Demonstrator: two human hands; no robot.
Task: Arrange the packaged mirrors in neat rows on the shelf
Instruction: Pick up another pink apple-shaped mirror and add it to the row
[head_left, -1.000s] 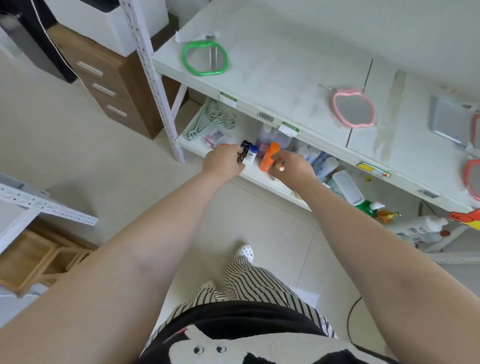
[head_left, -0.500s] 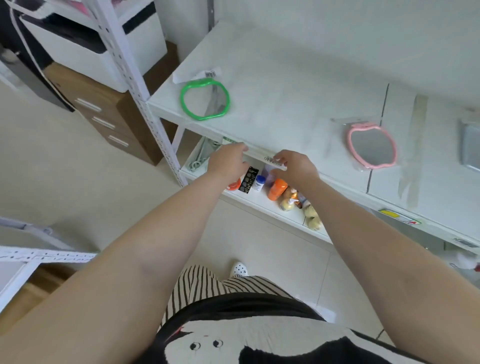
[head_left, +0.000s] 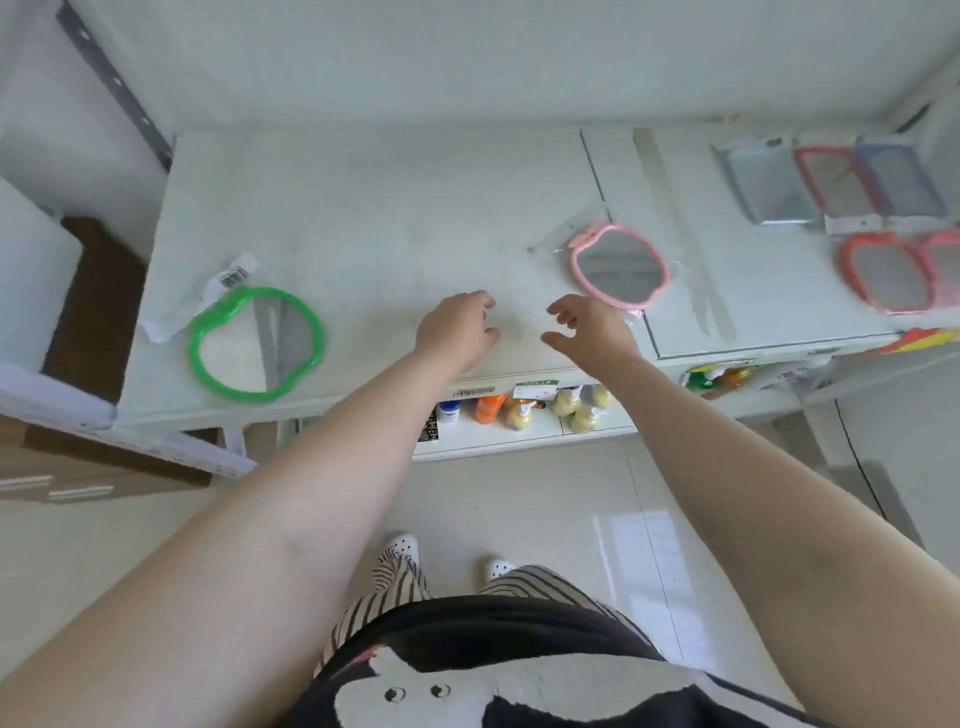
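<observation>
A white shelf (head_left: 395, 218) holds packaged mirrors. A green apple-shaped mirror (head_left: 255, 343) lies at the left. A pink apple-shaped mirror (head_left: 618, 271) lies right of centre. At the far right lie a grey rectangular mirror (head_left: 769, 187), a red-framed one (head_left: 831, 179), a blue-framed one (head_left: 901, 176) and two red apple-shaped mirrors (head_left: 888, 273). My left hand (head_left: 457, 327) and my right hand (head_left: 589, 325) hover over the shelf's front middle, both empty with fingers loosely curled. The right hand's fingers are just left of the pink mirror.
Below the shelf edge, a lower shelf (head_left: 498, 441) holds small bottles (head_left: 488, 408). A wooden drawer unit (head_left: 93, 467) stands at the left. A metal upright (head_left: 114, 83) rises at the back left. Tiled floor (head_left: 545, 509) lies underfoot.
Both hands have risen from the lower shelf's bottles to above the mirror shelf. The view has tilted up, bringing the right-hand mirrors into sight.
</observation>
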